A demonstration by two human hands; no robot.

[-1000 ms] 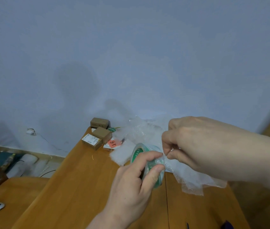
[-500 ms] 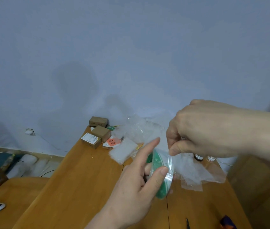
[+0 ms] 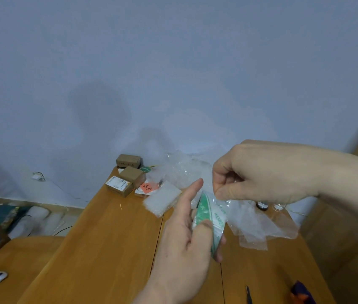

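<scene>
My left hand (image 3: 184,242) holds a roll of clear tape with a green-and-white core (image 3: 209,218), thumb on its near face, other fingers behind it, index finger pointing up. My right hand (image 3: 261,172) hovers just above and right of the roll, thumb and forefinger pinching the free end of the tape (image 3: 216,197). Both hands are raised over a wooden table (image 3: 112,238). Behind the roll lie sheets of clear plastic and bubble wrap (image 3: 252,224).
Small cardboard boxes (image 3: 127,176) and an orange note (image 3: 148,187) sit at the table's far end by the wall. A white foam pad (image 3: 162,199) lies near them. Two small bottles (image 3: 270,206) stand at right. A black tool tip (image 3: 248,294) lies at the near edge.
The roll has turned more edge-on in my left hand and dropped a little toward me. My right hand moved up and to the right, still pinching the tape end.
</scene>
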